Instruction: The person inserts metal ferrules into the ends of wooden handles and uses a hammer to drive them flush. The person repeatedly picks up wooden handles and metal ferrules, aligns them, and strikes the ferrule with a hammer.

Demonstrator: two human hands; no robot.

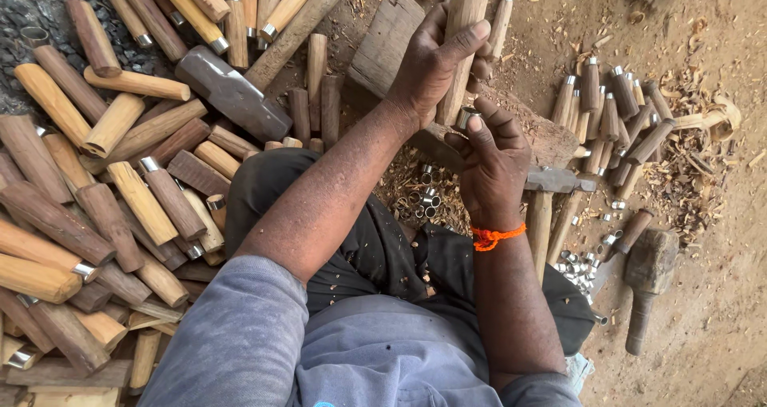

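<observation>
My left hand [435, 63] grips a turned wooden handle [462, 23], held upright over a worn wooden block [383, 43]. My right hand [491, 163], with an orange thread around the wrist, pinches a small metal ring [466, 118] at the lower end of that handle. Just under my right hand lies a hammer [551, 182] with a wooden shaft. More loose metal rings [421, 199] lie in the shavings below my hands.
A big heap of wooden handles [104, 183], some with metal ferrules, fills the left side, with a sledgehammer [236, 94] lying on it. A smaller pile of ferruled handles [611, 111] sits right. A mallet [647, 275] and more scattered rings [579, 267] lie on the dirt floor.
</observation>
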